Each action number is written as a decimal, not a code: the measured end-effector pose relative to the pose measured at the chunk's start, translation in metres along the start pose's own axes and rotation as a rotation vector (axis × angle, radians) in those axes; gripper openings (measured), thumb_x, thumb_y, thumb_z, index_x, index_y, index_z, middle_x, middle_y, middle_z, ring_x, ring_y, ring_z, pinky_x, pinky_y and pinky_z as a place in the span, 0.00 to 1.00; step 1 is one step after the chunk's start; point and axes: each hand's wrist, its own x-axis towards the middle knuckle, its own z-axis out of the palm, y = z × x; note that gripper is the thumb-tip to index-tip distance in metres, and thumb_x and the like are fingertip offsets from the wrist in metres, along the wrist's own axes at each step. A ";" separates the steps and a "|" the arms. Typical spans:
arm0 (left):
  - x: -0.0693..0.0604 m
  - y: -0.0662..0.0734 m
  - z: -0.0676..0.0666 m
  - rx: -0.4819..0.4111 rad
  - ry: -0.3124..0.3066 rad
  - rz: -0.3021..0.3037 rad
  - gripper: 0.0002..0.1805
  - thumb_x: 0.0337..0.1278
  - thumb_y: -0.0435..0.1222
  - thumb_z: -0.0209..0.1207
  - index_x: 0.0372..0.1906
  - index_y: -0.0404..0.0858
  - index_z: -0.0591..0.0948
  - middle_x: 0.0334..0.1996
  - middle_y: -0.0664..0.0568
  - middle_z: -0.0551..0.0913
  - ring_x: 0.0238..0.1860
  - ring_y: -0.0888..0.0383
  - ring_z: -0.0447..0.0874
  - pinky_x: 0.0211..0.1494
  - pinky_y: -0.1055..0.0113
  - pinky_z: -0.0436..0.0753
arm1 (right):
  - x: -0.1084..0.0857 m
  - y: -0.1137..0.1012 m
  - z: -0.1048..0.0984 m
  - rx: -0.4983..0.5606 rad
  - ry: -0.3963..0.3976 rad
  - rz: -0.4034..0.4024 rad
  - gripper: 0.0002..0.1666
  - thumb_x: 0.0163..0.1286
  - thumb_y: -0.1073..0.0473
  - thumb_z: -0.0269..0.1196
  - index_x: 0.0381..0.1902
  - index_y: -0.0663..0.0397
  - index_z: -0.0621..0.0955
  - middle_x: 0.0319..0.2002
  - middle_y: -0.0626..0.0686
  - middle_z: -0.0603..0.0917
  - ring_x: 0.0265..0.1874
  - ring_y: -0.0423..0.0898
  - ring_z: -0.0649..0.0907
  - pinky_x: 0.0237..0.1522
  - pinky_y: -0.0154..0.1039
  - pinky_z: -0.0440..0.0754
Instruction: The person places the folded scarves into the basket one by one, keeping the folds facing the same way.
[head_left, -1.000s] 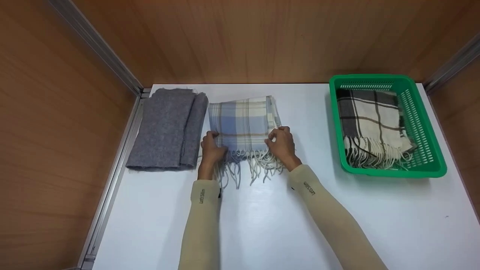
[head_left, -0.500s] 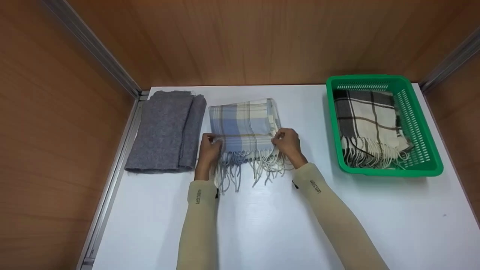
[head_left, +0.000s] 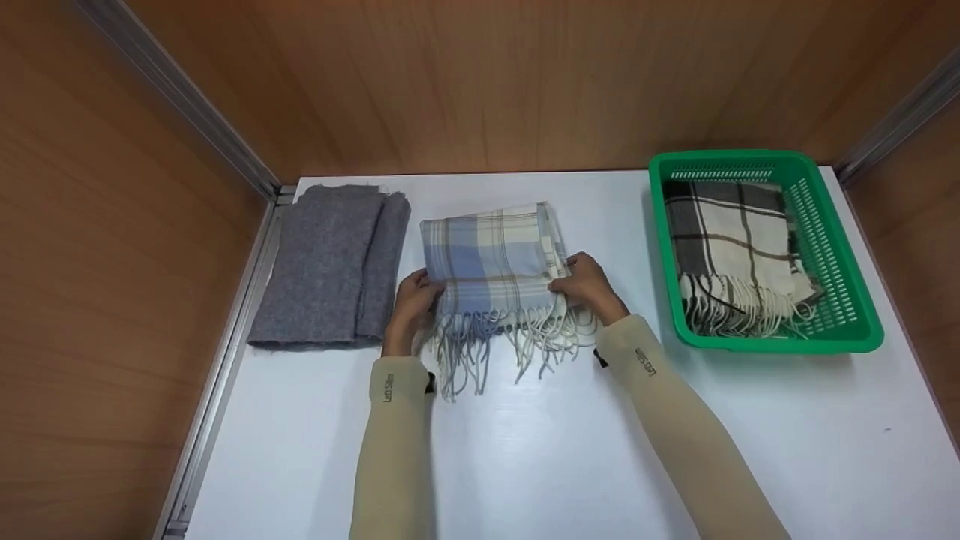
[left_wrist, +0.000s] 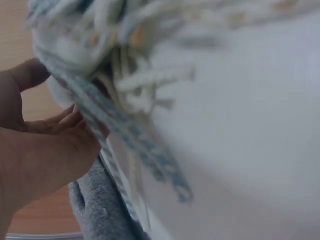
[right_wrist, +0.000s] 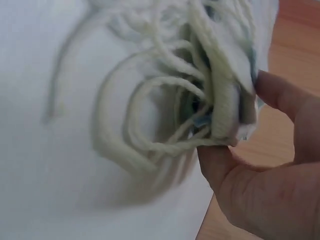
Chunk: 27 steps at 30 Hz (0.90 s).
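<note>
Between left hand (head_left: 415, 301) and right hand (head_left: 590, 285), pinching folded blue-and-cream plaid cloth (head_left: 491, 255); apparently straightening, next needing even tension.

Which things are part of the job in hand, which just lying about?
In the job:
blue-and-cream plaid scarf, held by left hand and right hand
white tabletop, beneath

Apparently lying about, not held:
folded grey cloth
green basket, possibly involved
dark-and-cream plaid scarf, inside basket
</note>
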 end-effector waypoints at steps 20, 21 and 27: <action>-0.005 0.005 0.010 0.004 -0.078 0.102 0.19 0.70 0.35 0.65 0.61 0.36 0.75 0.55 0.40 0.85 0.43 0.54 0.85 0.42 0.63 0.81 | -0.003 0.005 -0.014 0.193 -0.057 0.054 0.29 0.74 0.62 0.68 0.64 0.64 0.67 0.68 0.69 0.72 0.32 0.43 0.79 0.37 0.39 0.78; -0.006 0.005 0.010 0.004 -0.076 0.107 0.19 0.70 0.34 0.65 0.60 0.36 0.76 0.54 0.40 0.85 0.42 0.54 0.84 0.41 0.64 0.81 | -0.004 0.006 -0.014 0.208 -0.058 0.047 0.28 0.73 0.63 0.68 0.63 0.63 0.67 0.64 0.68 0.75 0.31 0.42 0.79 0.35 0.38 0.78; -0.011 0.006 0.010 0.025 -0.086 0.130 0.16 0.71 0.35 0.62 0.59 0.37 0.76 0.55 0.39 0.84 0.43 0.52 0.84 0.41 0.61 0.83 | -0.010 0.009 -0.019 0.263 -0.082 0.029 0.21 0.74 0.65 0.67 0.56 0.57 0.68 0.38 0.54 0.79 0.27 0.42 0.79 0.33 0.38 0.77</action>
